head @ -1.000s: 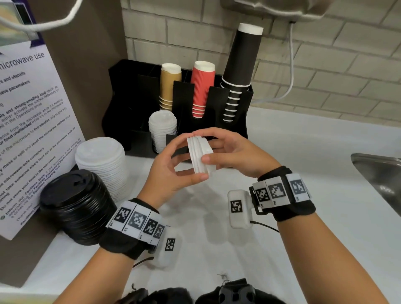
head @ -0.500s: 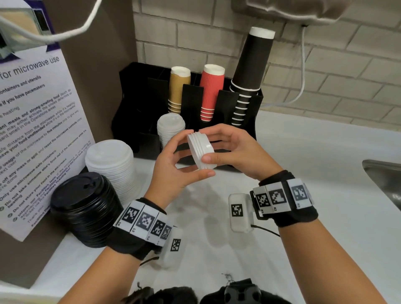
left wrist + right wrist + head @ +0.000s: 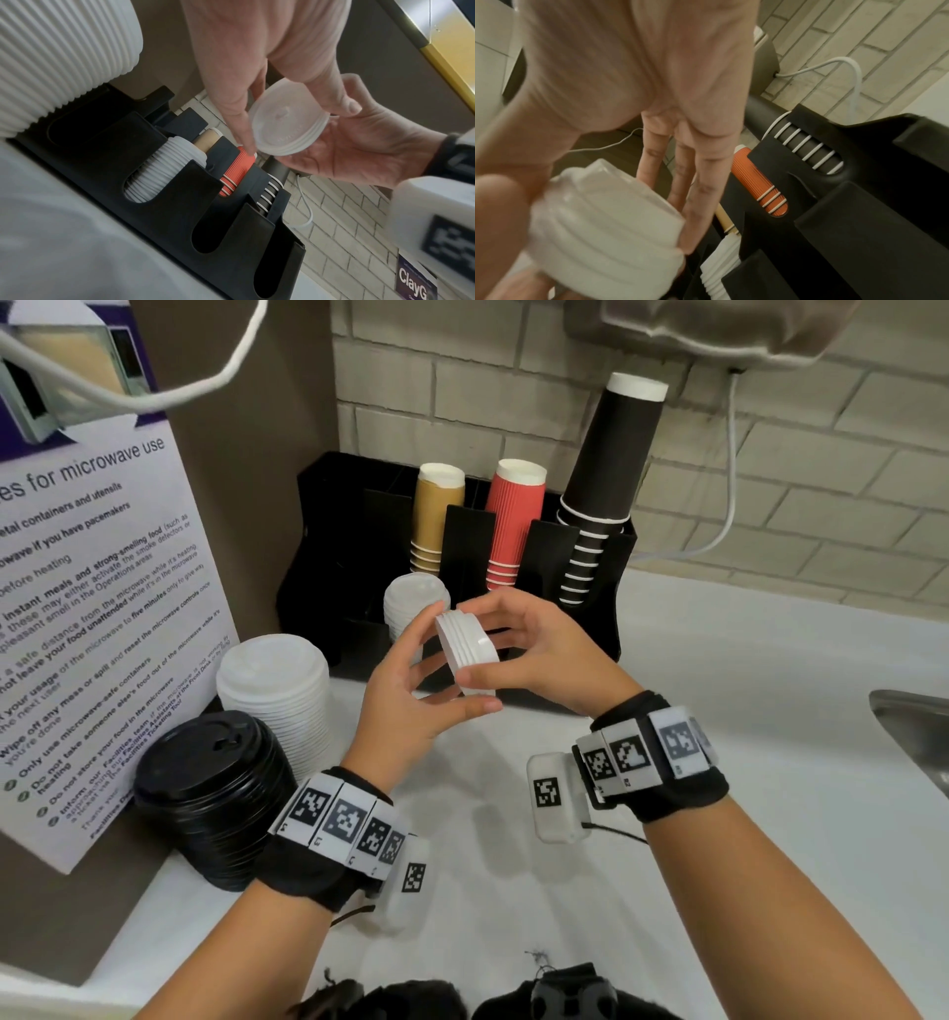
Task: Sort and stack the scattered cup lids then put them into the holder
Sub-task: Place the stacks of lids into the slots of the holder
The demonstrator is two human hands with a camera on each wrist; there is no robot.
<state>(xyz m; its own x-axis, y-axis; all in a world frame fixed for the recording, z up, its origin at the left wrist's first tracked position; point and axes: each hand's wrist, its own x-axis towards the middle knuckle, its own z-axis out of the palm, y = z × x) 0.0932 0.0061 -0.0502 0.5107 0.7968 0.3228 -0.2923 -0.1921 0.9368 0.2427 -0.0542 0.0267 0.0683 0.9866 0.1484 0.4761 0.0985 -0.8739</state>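
Observation:
A small stack of white lids [image 3: 466,650] [image 3: 287,123] [image 3: 608,229] stands on edge in the air in front of the black holder [image 3: 595,629]. My left hand [image 3: 411,690] grips it from the left with thumb below and fingers above. My right hand [image 3: 534,649] grips it from the right, thumb at its lower edge. Inside the holder's front left slot sits another stack of small white lids [image 3: 413,600] [image 3: 164,168]. A tall stack of larger white lids [image 3: 274,695] and a stack of black lids [image 3: 210,793] stand on the counter at the left.
The holder [image 3: 231,233] has two empty front slots on the right. Behind them stand tan cups [image 3: 436,516], red cups [image 3: 513,521] and black cups [image 3: 606,480]. A microwave notice [image 3: 87,608] stands at the left and a sink edge [image 3: 909,737] at the right.
Both hands have kept hold of the small lid stack, which has tilted a little so its top leans left. The head view has moved closer to the holder.

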